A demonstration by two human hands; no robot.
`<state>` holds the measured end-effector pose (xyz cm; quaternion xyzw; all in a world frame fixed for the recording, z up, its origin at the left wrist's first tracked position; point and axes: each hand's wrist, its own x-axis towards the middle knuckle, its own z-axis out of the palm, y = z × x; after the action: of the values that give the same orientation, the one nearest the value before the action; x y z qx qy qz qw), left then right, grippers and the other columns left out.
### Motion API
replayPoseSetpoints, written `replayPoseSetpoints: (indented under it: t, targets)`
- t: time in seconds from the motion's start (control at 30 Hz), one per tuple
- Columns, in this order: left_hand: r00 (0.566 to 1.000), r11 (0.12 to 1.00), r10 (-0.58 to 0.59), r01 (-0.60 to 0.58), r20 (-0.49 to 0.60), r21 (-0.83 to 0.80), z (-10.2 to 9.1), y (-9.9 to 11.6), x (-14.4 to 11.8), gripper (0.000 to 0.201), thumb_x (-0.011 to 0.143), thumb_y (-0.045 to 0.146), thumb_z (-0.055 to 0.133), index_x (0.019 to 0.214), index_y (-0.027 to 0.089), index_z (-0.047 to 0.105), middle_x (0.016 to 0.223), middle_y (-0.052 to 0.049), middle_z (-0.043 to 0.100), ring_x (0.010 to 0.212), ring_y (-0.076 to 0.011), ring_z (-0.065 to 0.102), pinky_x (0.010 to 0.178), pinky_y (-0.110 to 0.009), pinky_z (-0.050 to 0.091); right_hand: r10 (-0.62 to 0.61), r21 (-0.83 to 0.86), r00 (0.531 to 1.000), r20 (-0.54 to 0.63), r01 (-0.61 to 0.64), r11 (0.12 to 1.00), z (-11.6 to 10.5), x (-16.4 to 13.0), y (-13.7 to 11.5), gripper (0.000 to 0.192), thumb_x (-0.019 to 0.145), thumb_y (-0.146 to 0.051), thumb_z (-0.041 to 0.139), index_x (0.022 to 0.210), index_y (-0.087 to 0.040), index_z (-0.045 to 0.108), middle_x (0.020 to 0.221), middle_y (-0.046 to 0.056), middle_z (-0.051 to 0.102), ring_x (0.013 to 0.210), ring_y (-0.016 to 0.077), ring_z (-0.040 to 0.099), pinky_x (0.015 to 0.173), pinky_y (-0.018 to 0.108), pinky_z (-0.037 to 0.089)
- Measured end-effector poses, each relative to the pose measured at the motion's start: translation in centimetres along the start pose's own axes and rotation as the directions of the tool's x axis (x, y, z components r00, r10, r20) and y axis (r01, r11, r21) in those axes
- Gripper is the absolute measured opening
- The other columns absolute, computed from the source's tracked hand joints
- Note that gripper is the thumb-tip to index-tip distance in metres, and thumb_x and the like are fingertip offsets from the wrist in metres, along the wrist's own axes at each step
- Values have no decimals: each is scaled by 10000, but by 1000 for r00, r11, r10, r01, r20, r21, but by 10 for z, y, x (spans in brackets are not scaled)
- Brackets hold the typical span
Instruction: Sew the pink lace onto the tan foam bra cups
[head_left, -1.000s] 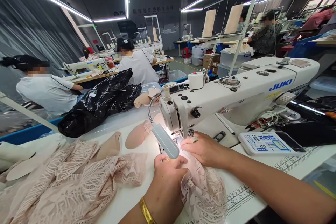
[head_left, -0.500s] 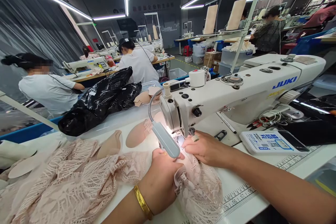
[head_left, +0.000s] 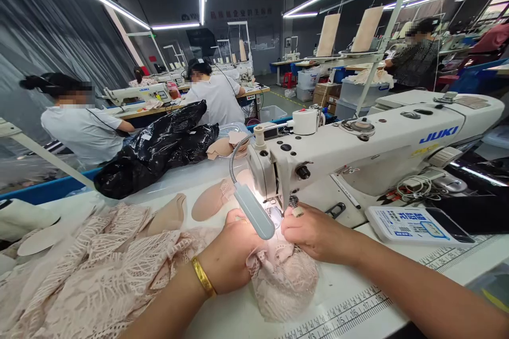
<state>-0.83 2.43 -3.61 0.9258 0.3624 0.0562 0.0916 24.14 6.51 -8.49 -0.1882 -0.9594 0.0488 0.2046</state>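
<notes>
Table (head_left: 234, 315), white, with a printed ruler scale along the near edge; carries the items below. JUKI sewing machine (head_left: 382, 140), white, its head above the work; needle point not discernible. Lace fabric heap (head_left: 103, 270), beige-pink, crumpled, left side of the table, just beside the left forearm. Black plastic bag (head_left: 159, 148), glossy, behind the heap. Right hand (head_left: 318, 235): fingers curled together, grip pinching the work at its right edge, close to the machine head. Left hand (head_left: 234, 254): grip closed on the work's left side, some fingertips hidden by the lamp. Lace piece (head_left: 286, 283), pale pink, gathered between and below both hands, its upper end under the machine head, its loose end on the table. Handling note, as judged: lace stretches readily, so light, equal tension from both hands seems best, with layers flattened ahead of the foot, the bunched part kept free to follow, and fingertips held to either side of the needle path. Moulded cup (head_left: 210, 201), beige, flat on the table beyond the left hand. Gooseneck lamp (head_left: 254, 212), grey, lit, partly masking the stitching area. Gold bangle (head_left: 202, 276), left wrist.
</notes>
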Motion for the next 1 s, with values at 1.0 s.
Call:
replayPoseSetpoints:
  t: [1.0]
  targets:
    - [985,992,-62,43,-160,-119,3,-2,6,138,767,100,526,785,220,594,930,-15,737,873,-232,636,1015,-515,292,273,-44,962,-22,-274,961,-2,1,2,317,849,-10,464,990,-176,694,847,89,641,812,237,528,716,337,424]
